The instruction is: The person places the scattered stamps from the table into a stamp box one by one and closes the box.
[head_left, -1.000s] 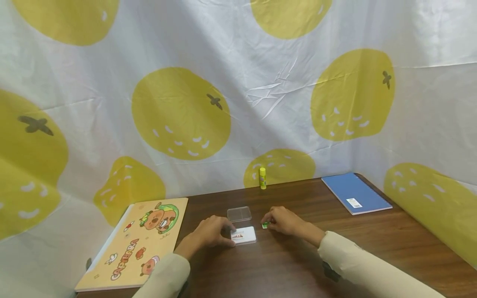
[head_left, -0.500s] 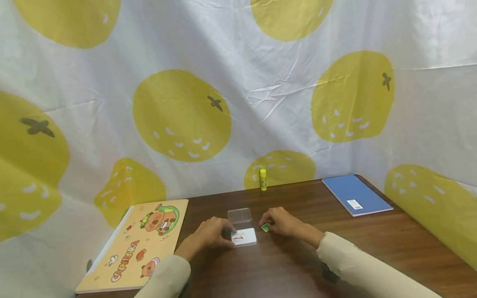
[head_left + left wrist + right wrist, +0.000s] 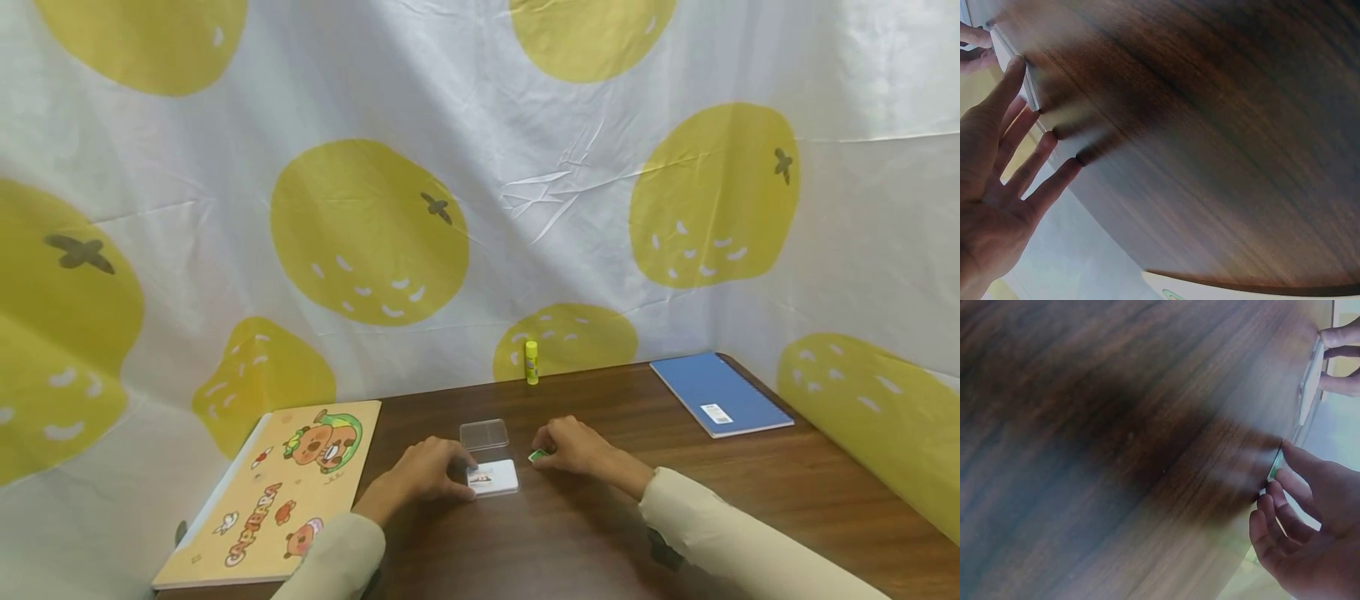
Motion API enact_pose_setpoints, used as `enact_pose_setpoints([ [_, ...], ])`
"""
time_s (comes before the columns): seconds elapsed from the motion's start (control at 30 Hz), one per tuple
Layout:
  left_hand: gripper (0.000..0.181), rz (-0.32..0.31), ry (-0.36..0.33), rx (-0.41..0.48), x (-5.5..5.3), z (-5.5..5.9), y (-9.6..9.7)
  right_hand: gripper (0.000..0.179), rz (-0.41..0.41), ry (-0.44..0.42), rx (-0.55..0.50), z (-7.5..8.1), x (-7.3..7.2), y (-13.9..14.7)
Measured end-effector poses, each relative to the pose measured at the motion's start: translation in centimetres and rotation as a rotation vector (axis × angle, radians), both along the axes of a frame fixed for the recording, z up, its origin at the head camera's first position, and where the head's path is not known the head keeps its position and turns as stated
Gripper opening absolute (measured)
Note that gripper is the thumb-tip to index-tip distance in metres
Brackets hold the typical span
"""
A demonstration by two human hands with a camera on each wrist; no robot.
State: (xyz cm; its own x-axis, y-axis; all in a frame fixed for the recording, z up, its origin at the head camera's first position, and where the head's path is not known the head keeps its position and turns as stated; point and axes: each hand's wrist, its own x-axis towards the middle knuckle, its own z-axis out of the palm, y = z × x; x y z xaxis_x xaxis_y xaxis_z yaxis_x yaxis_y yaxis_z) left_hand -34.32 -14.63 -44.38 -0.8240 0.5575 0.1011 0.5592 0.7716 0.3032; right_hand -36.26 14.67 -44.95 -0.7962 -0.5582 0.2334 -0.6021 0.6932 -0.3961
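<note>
Capybara book [image 3: 270,492]: flat along the near left side of the bench [image 3: 465,558]. Left hand [image 3: 426,468]: thumb and index finger hold the left end of the white stack [image 3: 501,476] between them; the remaining fingers are spread. The stack lies flat, apparently in a clear tray, with a small printed patch [image 3: 480,478] at its left end. Right hand [image 3: 573,444]: thumb and fingertips pinch the green piece [image 3: 537,456] to the right of the stack, apart from it.

Change: the right hand has shifted slightly rightward, and less of the green face shows, which suggests tilting. Judged effect: the piece is under control while the stack is steadied. Compared with half a second ago, the left hand and stack keep their positions.

Clear cover [image 3: 483,434]: flat, just beyond the stack. Blue notebook [image 3: 720,393]: flat, far right. Glue stick [image 3: 532,362]: upright near the rear edge, before the fruit-print curtain [image 3: 547,108].
</note>
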Motion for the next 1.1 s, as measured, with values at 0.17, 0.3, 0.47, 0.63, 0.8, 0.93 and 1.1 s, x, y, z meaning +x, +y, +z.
enact_pose_setpoints([
  [0.17,0.04,-0.001,-0.002,0.0,0.0,0.0,0.1,0.007,0.073,0.05,0.006,-0.1,-0.3,0.3],
  [0.3,0.04,-0.003,0.0,-0.003,0.0,0.0,0.1,0.016,0.193,0.086,0.031,-0.2,-0.5,0.5],
  [0.47,0.04,-0.002,-0.001,-0.002,0.0,0.0,0.1,0.03,0.263,0.083,0.073,0.1,-0.5,0.7],
  [0.63,0.041,-0.005,0.0,0.003,0.0,-0.1,0.0,0.024,0.228,0.052,0.088,0.1,-0.2,0.7],
  [0.8,0.041,-0.005,0.003,0.001,-0.1,-0.3,0.0,0.016,0.182,0.034,0.109,0.0,-0.1,0.9],
  [0.93,0.041,-0.002,0.003,0.0,-0.1,-0.3,0.1,0.018,0.197,0.045,0.122,0.2,-0.3,1.2],
  [1.1,0.041,-0.01,0.011,0.0,0.0,-0.2,0.1,0.033,0.283,0.086,0.17,0.6,-0.4,1.3],
])
